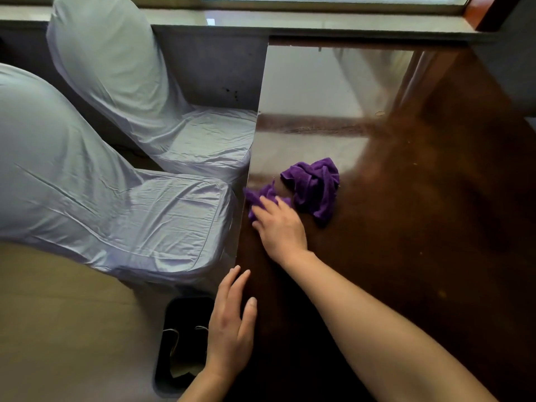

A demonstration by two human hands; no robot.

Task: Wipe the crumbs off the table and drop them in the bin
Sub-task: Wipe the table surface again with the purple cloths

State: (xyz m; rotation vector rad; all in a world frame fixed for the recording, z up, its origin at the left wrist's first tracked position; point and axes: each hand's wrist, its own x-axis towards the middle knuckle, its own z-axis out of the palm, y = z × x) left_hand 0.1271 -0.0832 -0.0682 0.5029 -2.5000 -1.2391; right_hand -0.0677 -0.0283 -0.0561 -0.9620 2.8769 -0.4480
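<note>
A crumpled purple cloth (314,187) lies on the glossy dark wooden table (406,227) near its left edge. My right hand (280,226) rests on the near corner of the cloth, fingers pressing it against the tabletop by the edge. My left hand (230,323) is held flat and open against the table's left edge, lower down, holding nothing. A black bin (185,340) stands on the floor directly below my left hand, with some paper in it. A few tiny crumbs dot the tabletop at the right; they are too small to make out well.
Two chairs in pale grey fabric covers (121,198) stand close to the table's left side, the nearer one just beyond the bin. A window sill (319,21) runs along the far end. A beige floor (58,329) lies to the left.
</note>
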